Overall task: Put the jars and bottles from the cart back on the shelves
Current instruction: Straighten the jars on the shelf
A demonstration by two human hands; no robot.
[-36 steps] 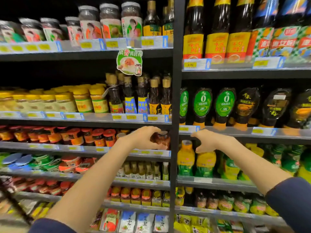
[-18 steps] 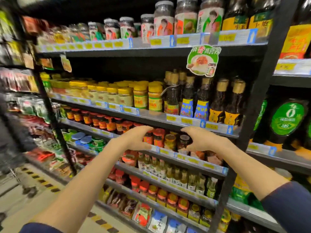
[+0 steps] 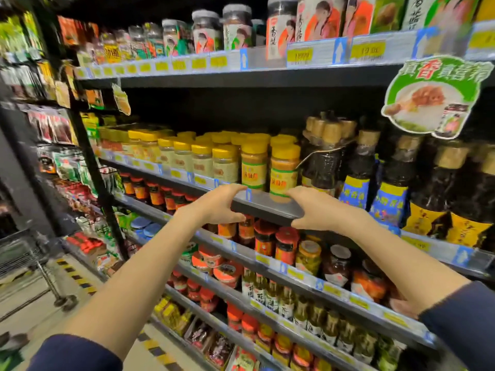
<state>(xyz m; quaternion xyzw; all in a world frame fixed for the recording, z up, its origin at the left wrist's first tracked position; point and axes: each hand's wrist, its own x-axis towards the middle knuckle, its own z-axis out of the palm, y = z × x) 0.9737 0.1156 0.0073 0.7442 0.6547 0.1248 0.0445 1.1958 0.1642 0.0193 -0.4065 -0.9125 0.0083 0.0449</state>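
My left hand [image 3: 218,207] and my right hand [image 3: 322,211] are raised side by side in front of the grey shelf edge [image 3: 267,206]. Both are empty, with fingers curved and apart. Just above them on that shelf stand yellow-lidded jars [image 3: 284,170]. Below the hands is a row of red-lidded jars [image 3: 286,246], then a greenish jar [image 3: 308,257] and a dark jar with a pale lid [image 3: 338,265]. The wire cart [image 3: 22,253] shows at the left edge; its contents are out of sight.
Dark sauce bottles [image 3: 389,188] fill the shelf to the right of the yellow jars. A green hanging sign [image 3: 431,95] juts out from the top shelf at the right. Labelled jars [image 3: 235,28] line the top shelf. Yellow-black floor tape [image 3: 77,277] runs along the shelf base.
A second ago my left hand was on a dark jar on the shelf. Now both hands are empty and higher, at the yellow-jar shelf edge. The view has swung left, showing the cart.
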